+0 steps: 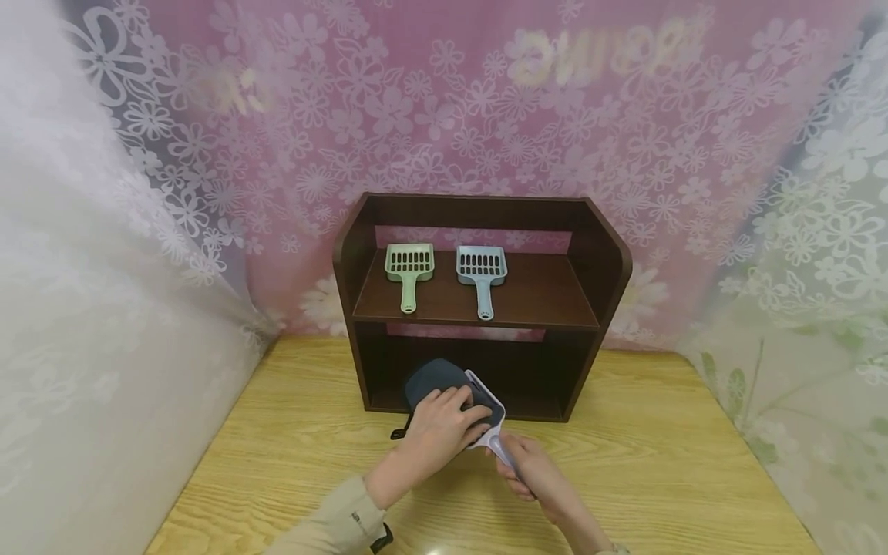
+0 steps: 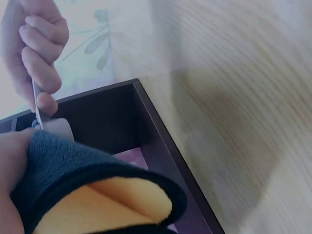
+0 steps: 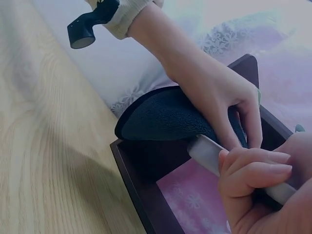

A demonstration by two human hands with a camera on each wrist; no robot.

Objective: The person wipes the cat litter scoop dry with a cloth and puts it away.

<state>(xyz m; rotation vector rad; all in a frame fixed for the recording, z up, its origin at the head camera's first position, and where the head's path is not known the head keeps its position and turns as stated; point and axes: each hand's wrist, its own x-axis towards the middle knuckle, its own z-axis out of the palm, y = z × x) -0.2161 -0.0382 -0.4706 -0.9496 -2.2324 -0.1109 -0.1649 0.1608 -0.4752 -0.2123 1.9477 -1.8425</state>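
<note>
My left hand (image 1: 442, 425) grips a dark blue cloth (image 1: 435, 378) against the head of a pale lavender litter scoop (image 1: 498, 443). In the left wrist view the folded cloth (image 2: 83, 161) shows a yellow-orange underside (image 2: 112, 200). My right hand (image 1: 537, 472) holds the scoop by its handle, fingers curled round it. The scoop's head is mostly hidden under the cloth and my left fingers; one rim shows. In the right wrist view, my left thumb and fingers (image 3: 229, 109) bend over the cloth at the scoop's edge (image 3: 207, 153).
A dark brown two-tier shelf (image 1: 479, 324) stands on the wooden table (image 1: 638, 447), just beyond my hands. Its upper tier bears a green litter scoop (image 1: 409, 270) and a blue litter scoop (image 1: 482, 274). Behind hangs a pink floral curtain (image 1: 444, 116); pale curtains flank both sides.
</note>
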